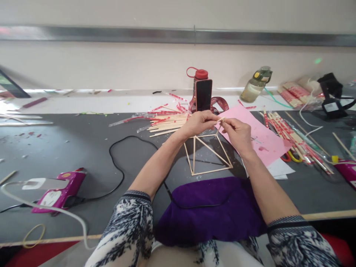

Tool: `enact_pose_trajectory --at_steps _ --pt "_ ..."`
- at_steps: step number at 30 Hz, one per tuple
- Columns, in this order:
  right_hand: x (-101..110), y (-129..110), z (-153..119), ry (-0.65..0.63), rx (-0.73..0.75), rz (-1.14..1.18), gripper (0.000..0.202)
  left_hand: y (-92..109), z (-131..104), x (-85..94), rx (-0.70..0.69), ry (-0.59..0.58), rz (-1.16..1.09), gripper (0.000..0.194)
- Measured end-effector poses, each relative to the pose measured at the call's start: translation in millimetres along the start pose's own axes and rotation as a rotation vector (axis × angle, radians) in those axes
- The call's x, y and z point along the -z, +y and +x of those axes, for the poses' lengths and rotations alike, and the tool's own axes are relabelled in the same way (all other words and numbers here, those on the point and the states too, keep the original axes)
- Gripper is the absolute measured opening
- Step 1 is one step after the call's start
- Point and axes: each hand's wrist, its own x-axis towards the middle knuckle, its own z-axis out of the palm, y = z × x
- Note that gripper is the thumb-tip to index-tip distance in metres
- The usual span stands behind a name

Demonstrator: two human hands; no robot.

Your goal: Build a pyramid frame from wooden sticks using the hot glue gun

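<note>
A frame of pale wooden chopsticks [213,171] stands on the dark table in front of me, joined at its corners, with slanting sticks across it. Over its far right corner my two hands meet. My left hand [200,123] is closed, its thumb and fingers pinching at the upper end of a short chopstick piece [218,130]. From the other side my right hand [238,134] pinches the same spot, closed as well. The fingertips partly hide the joint, so I cannot tell exactly how the pieces meet there.
Loose chopsticks [167,123] and torn wrappers lie behind my left hand. A phone [203,95] leans on a red-capped bottle [201,74]. Pink paper [257,133] and wrapped chopsticks [292,135] are at right. A black cable [116,163], magenta power strip [66,189] and purple cloth [211,215] lie nearer.
</note>
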Motion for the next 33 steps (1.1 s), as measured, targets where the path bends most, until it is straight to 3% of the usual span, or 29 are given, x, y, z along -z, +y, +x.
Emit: enact_pose_trajectory --at_steps 15,26,33 --pt "-0.7 -2.6 -2.4 0.033 0.029 -0.049 0.017 9.7 -9.1 7.1 0.142 0.016 -0.115 0.029" --pt "6.8 -15.0 0.8 0.119 0.074 0.0 0.021 4.3 -9.1 8.2 0.152 0.006 -0.119 0.029" --pt "8.0 -18.9 4.5 0.086 0.103 -0.005 0.022 2.5 -8.5 8.9 0.1 -0.01 -0.05 0.025"
